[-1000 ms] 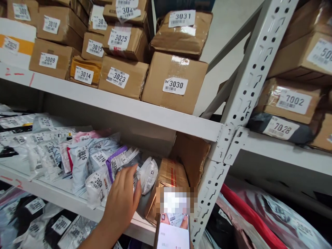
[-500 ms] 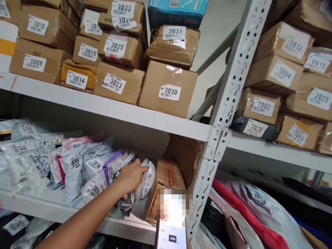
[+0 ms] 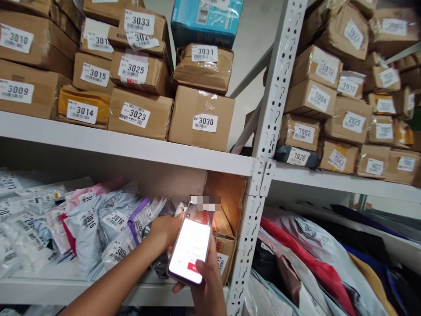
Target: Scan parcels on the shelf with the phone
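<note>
My right hand (image 3: 210,278) is wrapped round a smartphone (image 3: 190,252), with the thumb over the lower part of its bright screen. The phone is tilted in front of the lower shelf. My left hand (image 3: 165,229) reaches in among the bagged parcels, just behind and left of the phone. Its fingertips are hidden by the phone, so what they hold cannot be seen. Beside that hand lie a purple-edged parcel (image 3: 139,216) and a white bag labelled 3020 (image 3: 117,245). Behind the phone a cardboard box (image 3: 226,250) with red print stands at the shelf's right end.
More plastic-bagged parcels (image 3: 87,221) lean along the lower shelf to the left. Labelled boxes (image 3: 201,118) are stacked on the shelf above. A perforated metal post (image 3: 241,245) stands close on the right, with bagged goods (image 3: 305,259) beyond it.
The phone has come up and left, and my right hand now shows, its thumb over the screen. My left hand's fingertips have become hidden behind the phone. The view has shifted right.
</note>
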`<state>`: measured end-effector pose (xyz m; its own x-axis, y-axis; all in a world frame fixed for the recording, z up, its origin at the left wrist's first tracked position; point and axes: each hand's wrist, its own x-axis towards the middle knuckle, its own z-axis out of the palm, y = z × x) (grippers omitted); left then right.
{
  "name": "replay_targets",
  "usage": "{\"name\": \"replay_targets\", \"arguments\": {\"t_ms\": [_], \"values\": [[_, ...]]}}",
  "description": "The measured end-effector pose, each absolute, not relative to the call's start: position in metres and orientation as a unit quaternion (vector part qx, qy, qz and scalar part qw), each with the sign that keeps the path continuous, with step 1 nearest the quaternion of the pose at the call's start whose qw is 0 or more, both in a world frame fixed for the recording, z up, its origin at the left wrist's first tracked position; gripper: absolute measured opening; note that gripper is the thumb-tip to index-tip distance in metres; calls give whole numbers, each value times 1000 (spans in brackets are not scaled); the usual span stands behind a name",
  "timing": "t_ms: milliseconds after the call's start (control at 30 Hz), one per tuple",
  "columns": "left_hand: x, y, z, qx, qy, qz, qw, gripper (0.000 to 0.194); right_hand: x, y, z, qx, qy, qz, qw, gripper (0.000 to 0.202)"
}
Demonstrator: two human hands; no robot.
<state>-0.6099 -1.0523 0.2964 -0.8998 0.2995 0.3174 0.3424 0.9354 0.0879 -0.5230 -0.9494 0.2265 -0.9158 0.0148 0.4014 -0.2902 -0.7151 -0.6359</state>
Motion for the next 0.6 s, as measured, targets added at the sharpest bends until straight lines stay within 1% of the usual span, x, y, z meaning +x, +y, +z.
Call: {"name": "replay_targets", "arguments": {"t_ms": [100,167,267,300,367,467,533,600], "values": [[-596,-1055,291,-179,-969,-61,162,30,-531,-961,231,172,-390,897,119,109],[-588,-1057,284,-184,-964,-56,181,28,-535,-964,228,161,-390,898,126,111],[-582,-1063,265,-170,-959,-62,220,26,-539,-963,222,168,-377,904,111,117],[-583,-1067,257,-165,-952,-66,250,25,-539,-963,222,170,-374,906,106,118],[-587,-1074,238,-167,-920,-63,349,23,-539,-961,222,169,-365,910,101,120],[-596,-1083,215,-193,-836,-34,512,32,-539,-959,224,177,-351,914,101,123],[-599,-1086,207,-193,-800,-28,568,31,-539,-958,225,186,-347,914,92,127],[-601,-1089,206,-184,-787,-46,586,28,-539,-958,225,186,-351,914,83,130]]}}
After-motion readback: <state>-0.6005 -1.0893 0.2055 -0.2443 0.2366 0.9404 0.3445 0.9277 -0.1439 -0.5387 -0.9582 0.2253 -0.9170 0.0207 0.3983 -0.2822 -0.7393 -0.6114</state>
